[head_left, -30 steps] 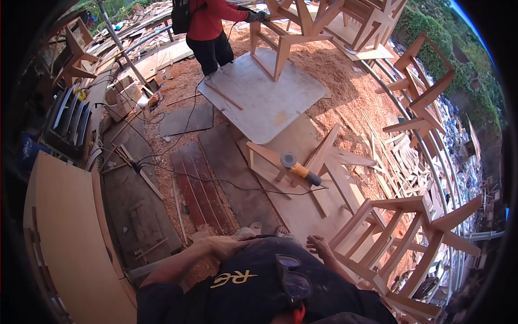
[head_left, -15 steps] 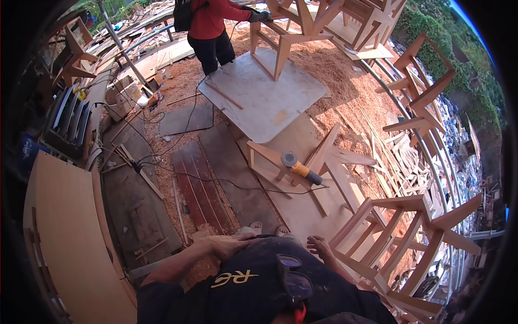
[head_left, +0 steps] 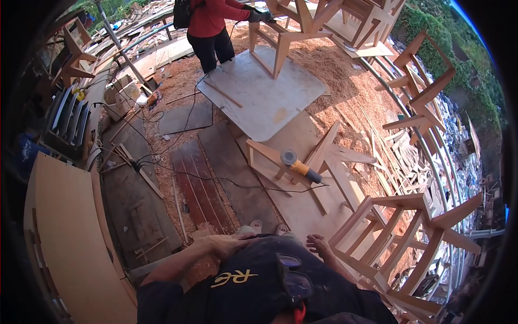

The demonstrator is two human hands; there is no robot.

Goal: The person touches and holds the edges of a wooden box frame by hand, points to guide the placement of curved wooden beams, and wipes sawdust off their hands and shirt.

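My left hand (head_left: 229,245) lies flat against the front of my dark shirt (head_left: 259,270), fingers stretched out, with nothing visible in it. My right hand (head_left: 319,245) hangs at my other side, fingers apart and holding nothing. It is close to a bare wooden chair frame (head_left: 402,237) at the right, with a small gap between them. Ahead of me, a yellow and grey angle grinder (head_left: 301,166) rests on another wooden chair frame (head_left: 330,156) that lies on a board. A black cord runs from the grinder to the left.
A co-worker in a red top (head_left: 215,21), wearing dark gloves, handles a wooden frame (head_left: 280,46) on a pale tabletop board (head_left: 264,97). Metal rails (head_left: 402,102) curve along the right. Planks (head_left: 199,183), sawdust and cords cover the ground. A curved wooden panel (head_left: 70,232) stands left.
Both of my hands keep their places. The co-worker's gloved hands have shifted very slightly along the wooden frame, and the view has moved a little.
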